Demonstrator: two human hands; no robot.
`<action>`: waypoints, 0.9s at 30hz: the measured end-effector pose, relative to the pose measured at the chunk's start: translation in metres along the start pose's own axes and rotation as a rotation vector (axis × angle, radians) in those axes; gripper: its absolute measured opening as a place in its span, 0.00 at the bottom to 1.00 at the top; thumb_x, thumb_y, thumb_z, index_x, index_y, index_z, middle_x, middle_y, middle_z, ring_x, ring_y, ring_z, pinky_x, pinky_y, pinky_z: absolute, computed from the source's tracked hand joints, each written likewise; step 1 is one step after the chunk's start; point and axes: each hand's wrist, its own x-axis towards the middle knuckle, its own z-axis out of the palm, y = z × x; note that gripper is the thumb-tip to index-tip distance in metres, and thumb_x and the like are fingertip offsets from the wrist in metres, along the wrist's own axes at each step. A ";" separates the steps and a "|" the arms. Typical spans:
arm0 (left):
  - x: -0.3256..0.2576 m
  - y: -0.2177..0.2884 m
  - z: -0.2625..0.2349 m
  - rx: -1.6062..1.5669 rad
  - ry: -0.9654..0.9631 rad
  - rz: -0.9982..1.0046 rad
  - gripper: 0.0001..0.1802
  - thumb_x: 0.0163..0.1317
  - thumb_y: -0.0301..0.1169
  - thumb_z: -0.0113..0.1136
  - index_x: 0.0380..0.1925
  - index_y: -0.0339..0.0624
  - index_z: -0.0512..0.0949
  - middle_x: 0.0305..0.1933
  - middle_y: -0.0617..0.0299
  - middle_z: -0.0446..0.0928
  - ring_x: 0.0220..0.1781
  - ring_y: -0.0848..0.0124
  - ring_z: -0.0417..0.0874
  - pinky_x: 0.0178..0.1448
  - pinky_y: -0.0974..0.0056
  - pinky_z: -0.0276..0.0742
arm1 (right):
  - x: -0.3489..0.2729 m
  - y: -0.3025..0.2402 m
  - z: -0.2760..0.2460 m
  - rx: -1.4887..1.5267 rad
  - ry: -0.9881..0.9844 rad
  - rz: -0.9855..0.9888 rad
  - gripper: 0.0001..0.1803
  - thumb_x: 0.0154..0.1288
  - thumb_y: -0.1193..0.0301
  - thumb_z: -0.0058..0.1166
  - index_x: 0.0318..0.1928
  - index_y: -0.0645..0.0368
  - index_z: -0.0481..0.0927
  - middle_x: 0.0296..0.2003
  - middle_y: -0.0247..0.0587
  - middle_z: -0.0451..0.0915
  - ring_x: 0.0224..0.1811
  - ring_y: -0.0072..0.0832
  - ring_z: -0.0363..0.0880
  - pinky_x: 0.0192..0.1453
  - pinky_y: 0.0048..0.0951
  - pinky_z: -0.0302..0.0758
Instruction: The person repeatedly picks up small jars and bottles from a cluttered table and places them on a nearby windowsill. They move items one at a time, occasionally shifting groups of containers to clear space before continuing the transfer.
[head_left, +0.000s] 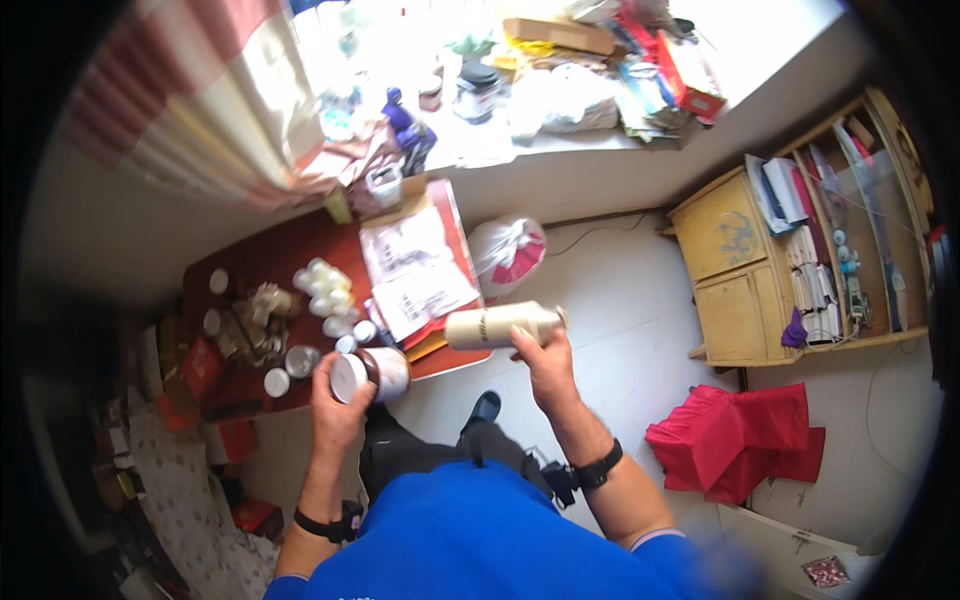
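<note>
My left hand [337,408] is wrapped round a brown jar [391,374] with a white lid and a pale label. The jar is tilted on its side near the red table's front edge, its lid toward my thumb. In my right hand [548,368] is a cream-coloured, bottle-shaped flask [490,327], gripped near its right end. It lies nearly level, its left end beside the papers at the table's right edge. Small white-capped bottles [346,345] stand just beyond the jar, and a glass jar [301,361] is left of it.
The red table [240,255] also bears several pale bottles [325,288] and printed sheets [420,300]. A white plastic bag [508,250] sits on the floor beyond it. At right are a yellow wooden cabinet [735,310] and a red cloth-covered object [735,440]. Clutter fills the windowsill [490,145].
</note>
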 end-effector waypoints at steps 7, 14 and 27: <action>0.013 0.029 0.146 0.175 -0.175 0.084 0.46 0.53 0.37 0.81 0.69 0.33 0.71 0.66 0.43 0.74 0.70 0.52 0.77 0.75 0.52 0.72 | 0.003 -0.009 -0.150 0.006 0.283 -0.018 0.23 0.70 0.66 0.68 0.60 0.61 0.78 0.49 0.37 0.83 0.49 0.23 0.82 0.42 0.27 0.82; 0.070 0.038 0.218 0.221 -0.151 0.145 0.46 0.53 0.36 0.81 0.70 0.31 0.70 0.65 0.41 0.73 0.69 0.50 0.77 0.75 0.52 0.72 | 0.040 -0.009 -0.191 -0.044 0.322 0.066 0.26 0.68 0.69 0.68 0.62 0.62 0.74 0.49 0.38 0.80 0.48 0.23 0.81 0.40 0.26 0.81; 0.174 0.069 0.254 0.220 0.010 0.082 0.45 0.53 0.31 0.80 0.70 0.34 0.70 0.66 0.44 0.72 0.70 0.50 0.75 0.76 0.51 0.70 | 0.243 -0.046 -0.228 -0.219 0.177 -0.092 0.29 0.65 0.73 0.72 0.63 0.61 0.73 0.53 0.38 0.79 0.56 0.25 0.78 0.62 0.32 0.79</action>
